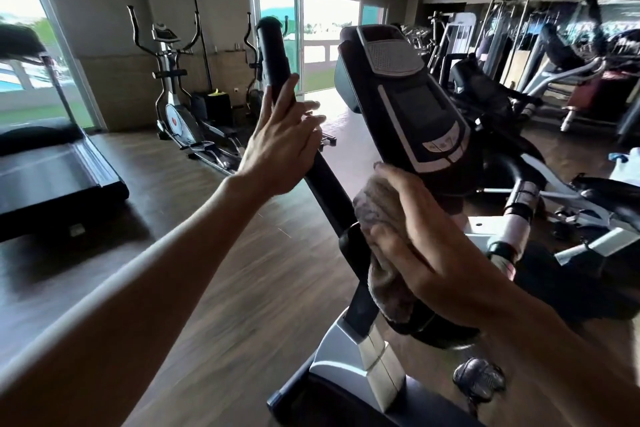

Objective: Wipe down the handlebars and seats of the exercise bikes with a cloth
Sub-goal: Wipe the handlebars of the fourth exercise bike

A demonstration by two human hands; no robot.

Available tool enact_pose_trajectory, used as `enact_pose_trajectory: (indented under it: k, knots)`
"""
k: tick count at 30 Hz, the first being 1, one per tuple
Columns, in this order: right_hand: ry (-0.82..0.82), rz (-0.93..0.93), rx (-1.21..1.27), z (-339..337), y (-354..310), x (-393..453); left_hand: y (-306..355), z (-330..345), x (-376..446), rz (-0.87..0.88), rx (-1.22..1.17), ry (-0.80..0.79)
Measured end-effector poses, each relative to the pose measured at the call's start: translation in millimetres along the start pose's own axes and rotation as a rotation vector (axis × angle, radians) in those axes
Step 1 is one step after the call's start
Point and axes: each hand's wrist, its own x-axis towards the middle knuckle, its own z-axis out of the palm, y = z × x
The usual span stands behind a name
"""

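Right hand (415,246), at 5 o'clock, is pressed over the cloth (377,218) bunched against the stem below the console (412,97). Left hand (280,149), fingers extended, steadies the handlebar (273,55) at 11 o'clock; firm wrapping strokes along the bar are advised

Dim interior, blown-out daylight through glass doors (325,35), floor (207,253) glare, wide-angle bending, blurred edges.

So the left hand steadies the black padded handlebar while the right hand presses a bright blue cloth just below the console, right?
Not quite: the head view shows the cloth is a faded brownish-grey, not bright blue. The rest holds: the left hand steadies the black padded handlebar, and the right hand presses the cloth just below the console.
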Motion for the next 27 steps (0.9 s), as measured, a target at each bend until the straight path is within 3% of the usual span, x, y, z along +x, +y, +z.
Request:
enact_pose_trajectory:
  k: [10,20,27]
  knots:
    - [0.032,0.05,-0.349,25,-18,37,11,11,-9,-0.08,-0.133,0.069]
    - [0.046,-0.126,-0.245,24,-23,10,18,12,-11,-0.079,-0.166,0.116]
    - [-0.113,-0.239,-0.398,38,-38,37,6,9,-11,-0.037,-0.19,0.084]
